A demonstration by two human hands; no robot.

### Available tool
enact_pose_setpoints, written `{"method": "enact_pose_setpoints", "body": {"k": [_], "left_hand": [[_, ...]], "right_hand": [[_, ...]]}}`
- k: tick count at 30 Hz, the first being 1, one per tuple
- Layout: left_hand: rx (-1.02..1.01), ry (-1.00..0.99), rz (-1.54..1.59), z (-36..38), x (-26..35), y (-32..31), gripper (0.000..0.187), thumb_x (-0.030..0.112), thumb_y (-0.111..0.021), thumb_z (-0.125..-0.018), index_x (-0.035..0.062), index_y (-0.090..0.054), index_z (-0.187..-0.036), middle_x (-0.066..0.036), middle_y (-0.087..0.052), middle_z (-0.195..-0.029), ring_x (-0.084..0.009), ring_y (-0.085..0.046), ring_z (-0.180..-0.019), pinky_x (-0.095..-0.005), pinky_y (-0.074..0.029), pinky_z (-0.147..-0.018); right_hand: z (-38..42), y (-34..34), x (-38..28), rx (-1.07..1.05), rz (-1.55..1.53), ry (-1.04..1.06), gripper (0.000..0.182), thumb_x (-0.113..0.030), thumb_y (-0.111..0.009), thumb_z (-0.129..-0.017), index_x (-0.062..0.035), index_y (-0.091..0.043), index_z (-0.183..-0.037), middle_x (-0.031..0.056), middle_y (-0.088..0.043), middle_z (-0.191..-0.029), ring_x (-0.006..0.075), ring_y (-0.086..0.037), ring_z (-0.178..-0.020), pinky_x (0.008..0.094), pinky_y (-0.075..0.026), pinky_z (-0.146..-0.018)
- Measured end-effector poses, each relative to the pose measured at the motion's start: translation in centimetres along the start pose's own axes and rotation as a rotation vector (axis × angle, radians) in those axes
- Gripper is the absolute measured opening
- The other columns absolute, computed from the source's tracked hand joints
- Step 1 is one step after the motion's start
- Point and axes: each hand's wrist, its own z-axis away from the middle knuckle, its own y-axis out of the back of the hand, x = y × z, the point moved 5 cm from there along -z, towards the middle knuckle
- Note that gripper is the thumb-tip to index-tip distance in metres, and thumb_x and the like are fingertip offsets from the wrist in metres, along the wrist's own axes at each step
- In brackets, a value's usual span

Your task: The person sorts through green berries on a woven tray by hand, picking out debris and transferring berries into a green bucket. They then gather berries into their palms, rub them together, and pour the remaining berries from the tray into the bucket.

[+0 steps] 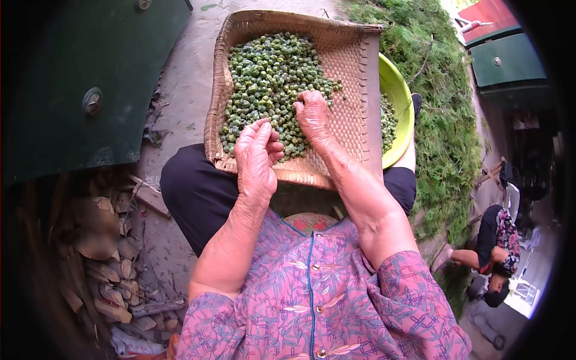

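A woven winnowing basket [345,51] rests across my lap, its left part heaped with small, round green cones or fruits [270,66]. My left hand [258,153] is over the near edge of the heap, palm turned inward. Its thumb and forefinger are pinched together and the other fingers curl; anything between them is too small to make out. Farther in, my right hand [313,117] bends down at the right side of the heap, fingers closed among the green pieces. Its fingertips are partly hidden, so what they grip cannot be seen.
A yellow-green basin [402,102] holding similar green pieces stands right of the basket, partly covered by it. Cut green branches [444,132] lie beyond. Chopped firewood [114,282] is piled at left below a dark green panel [72,120]. Another person [501,246] sits at right.
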Motion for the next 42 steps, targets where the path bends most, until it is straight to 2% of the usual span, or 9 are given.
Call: {"method": "enact_pose_setpoints", "body": {"k": [10,14,16,17,23,29,33,38,42], "left_hand": [[0.003,-0.003,0.039,0.1,0.0,-0.4,0.016,0.015,-0.058,-0.090,0.0068,-0.057,-0.104,0.001,-0.058,-0.073,-0.0061,-0.054,-0.056,-0.0190,-0.047,-0.050],[0.010,-0.007,0.008,-0.1,-0.1,-0.4,0.016,0.015,-0.058,-0.090,0.0066,-0.057,-0.104,0.001,-0.059,-0.076,-0.0060,-0.055,-0.057,-0.0189,-0.047,-0.050],[0.016,-0.012,-0.012,-0.2,-0.4,-0.4,0.017,0.015,-0.058,-0.090,0.0065,-0.057,-0.104,0.000,-0.059,-0.078,-0.0060,-0.055,-0.058,-0.0189,-0.047,-0.050],[0.015,-0.012,-0.036,-0.3,-0.5,-0.6,0.017,0.014,-0.057,-0.090,0.0065,-0.057,-0.105,0.000,-0.060,-0.081,-0.0063,-0.056,-0.060,-0.0189,-0.048,-0.051],[-0.159,0.013,-0.238,-0.4,-1.9,-2.0,0.038,0.011,-0.059,-0.089,0.0042,-0.048,-0.124,-0.005,-0.056,-0.104,-0.0098,-0.060,-0.076,-0.0220,-0.051,-0.062],[-0.306,-0.035,-0.502,0.5,-2.9,-2.5,0.022,0.013,-0.062,-0.087,0.0025,-0.063,-0.106,0.000,-0.064,-0.080,-0.0067,-0.059,-0.068,-0.0200,-0.048,-0.057],[-0.372,-0.329,-0.952,1.3,-2.7,-3.0,0.018,0.015,-0.063,-0.084,-0.0017,-0.065,-0.091,-0.001,-0.061,-0.069,-0.0050,-0.053,-0.060,-0.0213,-0.044,-0.051],[-0.396,-0.445,-1.203,1.7,-2.8,-3.0,0.024,0.012,-0.067,-0.077,-0.0020,-0.064,-0.096,-0.009,-0.063,-0.072,-0.0130,-0.059,-0.064,-0.0285,-0.050,-0.061],[-0.511,-0.439,-1.209,1.9,-3.2,-3.5,0.029,0.008,-0.067,-0.073,0.0005,-0.065,-0.101,-0.012,-0.065,-0.086,-0.0192,-0.063,-0.075,-0.0303,-0.050,-0.069]], "right_hand": [[-0.3,-0.6,0.9,0.050,0.053,0.044,0.012,-0.016,-0.066,-0.077,-0.0061,-0.062,-0.083,0.0134,-0.058,-0.087,0.0317,-0.060,-0.082,0.0406,-0.049,-0.072],[-0.3,0.9,1.5,0.004,-0.251,-0.001,0.009,-0.015,-0.065,-0.079,-0.0064,-0.066,-0.081,0.0103,-0.063,-0.076,0.0253,-0.062,-0.073,0.0354,-0.050,-0.065],[1.2,1.4,1.5,-0.242,-0.846,-0.482,0.011,-0.017,-0.064,-0.083,-0.0063,-0.065,-0.082,0.0029,-0.062,-0.073,0.0148,-0.061,-0.066,0.0275,-0.048,-0.056],[1.8,2.0,1.2,-0.297,-0.923,-0.480,0.013,-0.019,-0.062,-0.087,-0.0062,-0.064,-0.086,-0.0016,-0.060,-0.075,0.0082,-0.058,-0.064,0.0211,-0.044,-0.052],[5.5,5.3,-1.3,-0.441,-1.220,-0.471,0.012,-0.016,-0.058,-0.090,-0.0037,-0.060,-0.092,0.0031,-0.062,-0.079,0.0097,-0.060,-0.065,0.0205,-0.046,-0.053],[7.9,7.6,-1.6,-0.448,-1.356,-0.476,0.012,-0.013,-0.055,-0.092,-0.0015,-0.059,-0.091,0.0047,-0.062,-0.078,0.0103,-0.060,-0.065,0.0218,-0.049,-0.054],[9.9,8.2,-0.3,-0.396,-1.348,-0.528,0.014,-0.015,-0.055,-0.092,-0.0022,-0.058,-0.089,0.0047,-0.061,-0.077,0.0103,-0.060,-0.066,0.0215,-0.049,-0.054],[13.3,10.3,0.4,-0.334,-1.238,-0.654,0.013,-0.016,-0.056,-0.090,-0.0036,-0.059,-0.089,0.0019,-0.061,-0.072,0.0088,-0.058,-0.059,0.0212,-0.049,-0.055],[16.4,11.4,-1.0,-0.621,-0.658,-0.141,0.008,-0.005,-0.063,-0.079,-0.0031,-0.061,-0.087,0.0027,-0.059,-0.069,0.0121,-0.059,-0.065,0.0285,-0.048,-0.060]]}}
